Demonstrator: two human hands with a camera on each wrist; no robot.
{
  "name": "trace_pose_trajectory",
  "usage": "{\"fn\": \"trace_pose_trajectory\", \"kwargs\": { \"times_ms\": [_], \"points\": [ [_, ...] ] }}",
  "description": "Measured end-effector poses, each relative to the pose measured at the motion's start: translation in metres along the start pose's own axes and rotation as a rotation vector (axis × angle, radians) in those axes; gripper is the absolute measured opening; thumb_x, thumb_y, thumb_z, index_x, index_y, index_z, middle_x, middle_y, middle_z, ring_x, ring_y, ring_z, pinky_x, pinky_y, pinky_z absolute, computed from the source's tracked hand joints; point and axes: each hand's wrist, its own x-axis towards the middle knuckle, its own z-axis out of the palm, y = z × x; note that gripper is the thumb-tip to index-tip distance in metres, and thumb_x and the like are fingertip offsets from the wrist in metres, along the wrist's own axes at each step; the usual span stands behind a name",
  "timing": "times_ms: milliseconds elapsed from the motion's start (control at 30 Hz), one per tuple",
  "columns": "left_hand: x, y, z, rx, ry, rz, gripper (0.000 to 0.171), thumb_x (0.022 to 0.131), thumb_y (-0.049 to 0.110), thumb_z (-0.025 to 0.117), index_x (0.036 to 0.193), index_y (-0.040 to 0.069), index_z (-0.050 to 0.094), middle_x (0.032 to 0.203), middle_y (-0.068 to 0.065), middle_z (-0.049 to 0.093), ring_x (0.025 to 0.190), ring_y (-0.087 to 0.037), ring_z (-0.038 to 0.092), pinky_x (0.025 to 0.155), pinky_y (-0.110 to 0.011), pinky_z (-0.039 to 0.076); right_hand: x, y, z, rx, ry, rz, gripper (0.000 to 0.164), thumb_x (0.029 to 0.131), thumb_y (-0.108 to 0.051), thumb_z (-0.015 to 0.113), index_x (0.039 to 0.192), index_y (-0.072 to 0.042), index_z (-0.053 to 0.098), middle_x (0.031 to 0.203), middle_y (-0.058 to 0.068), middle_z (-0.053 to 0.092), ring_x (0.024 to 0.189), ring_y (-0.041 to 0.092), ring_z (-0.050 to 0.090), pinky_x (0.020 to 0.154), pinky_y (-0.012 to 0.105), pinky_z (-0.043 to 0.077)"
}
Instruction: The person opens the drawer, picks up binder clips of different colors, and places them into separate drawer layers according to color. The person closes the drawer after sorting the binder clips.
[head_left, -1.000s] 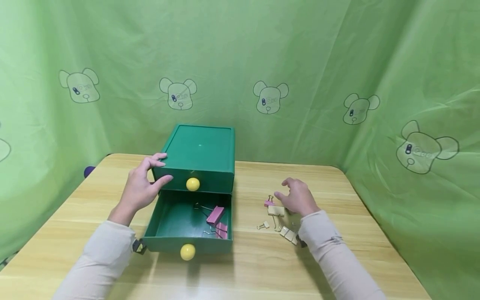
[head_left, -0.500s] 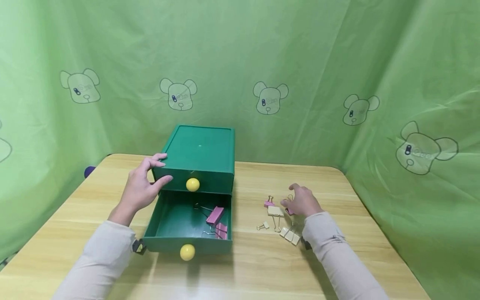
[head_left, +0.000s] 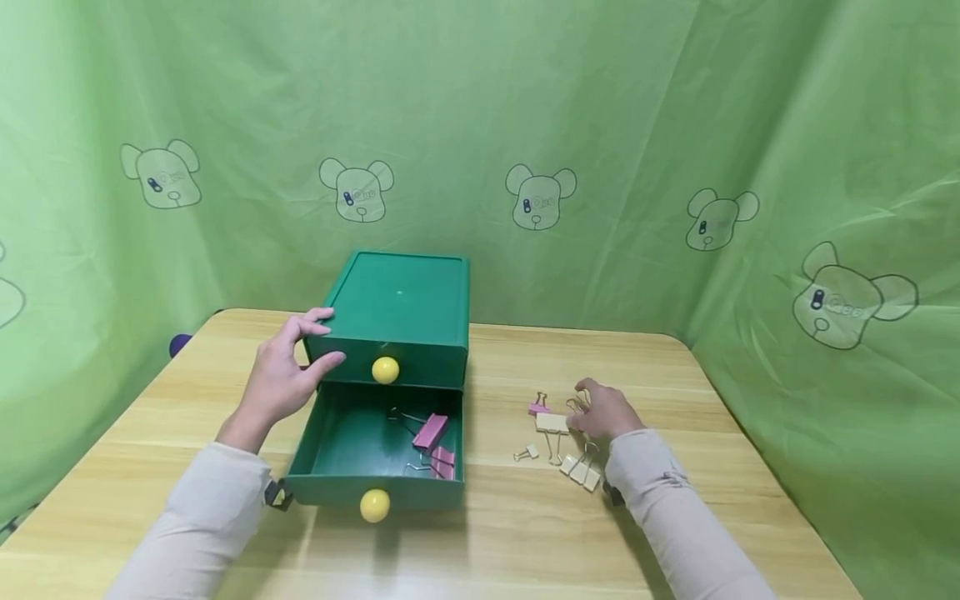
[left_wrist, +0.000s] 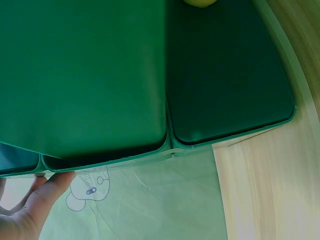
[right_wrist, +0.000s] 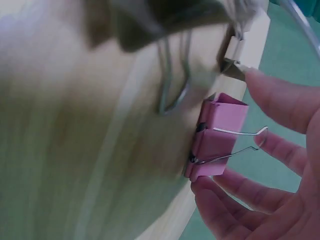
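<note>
My left hand point(head_left: 276, 377) holds the front left corner of a green drawer cabinet point(head_left: 405, 296), thumb on the front and fingers along the edge. Its lower drawer point(head_left: 352, 442) is pulled out with pink binder clips point(head_left: 431, 431) inside. At the right, my right hand point(head_left: 609, 412) reaches down among clips on the table. In the right wrist view, fingertips touch the end of a pink binder clip point(right_wrist: 220, 135) and its wire handle; the thumb stands apart from it, near a cream clip. A small pink clip point(head_left: 538, 407) and a large cream clip point(head_left: 552, 423) lie to the left.
More cream clips point(head_left: 580, 472) and a small cream clip point(head_left: 527, 452) lie nearer on the wooden table point(head_left: 525, 542). Yellow knobs point(head_left: 375, 505) stick out from the drawers. A green curtain point(head_left: 450, 83) hangs behind and at both sides.
My right hand first shifted right and away from the large cream clip, then lowered onto the pink clip. The left hand and the drawer stay where they were.
</note>
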Motion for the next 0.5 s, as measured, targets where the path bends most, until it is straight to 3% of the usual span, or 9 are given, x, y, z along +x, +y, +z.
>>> {"fn": "trace_pose_trajectory", "kwargs": {
  "times_ms": [267, 500],
  "points": [
    [0.0005, 0.0001, -0.0005, -0.004, -0.004, -0.005, 0.033, 0.086, 0.005, 0.073, 0.111, 0.0, 0.052, 0.138, -0.015, 0.054, 0.132, -0.039, 0.041, 0.106, -0.06, 0.03, -0.0015, 0.0022, 0.0001, -0.015, -0.017, 0.033, 0.055, 0.083, -0.012, 0.075, 0.127, 0.004, 0.047, 0.091, 0.019, 0.062, 0.078, 0.029, 0.058, 0.074, 0.046, 0.05],
    [0.0009, 0.0001, -0.0006, -0.01, -0.003, -0.001, 0.033, 0.086, 0.005, 0.073, 0.11, 0.0, 0.052, 0.137, -0.016, 0.055, 0.132, -0.039, 0.042, 0.106, -0.059, 0.03, -0.0024, 0.0026, -0.0016, 0.01, 0.001, 0.049, 0.058, 0.081, -0.01, 0.075, 0.129, 0.006, 0.046, 0.088, 0.016, 0.061, 0.074, 0.026, 0.057, 0.07, 0.042, 0.05]
  ]
}}
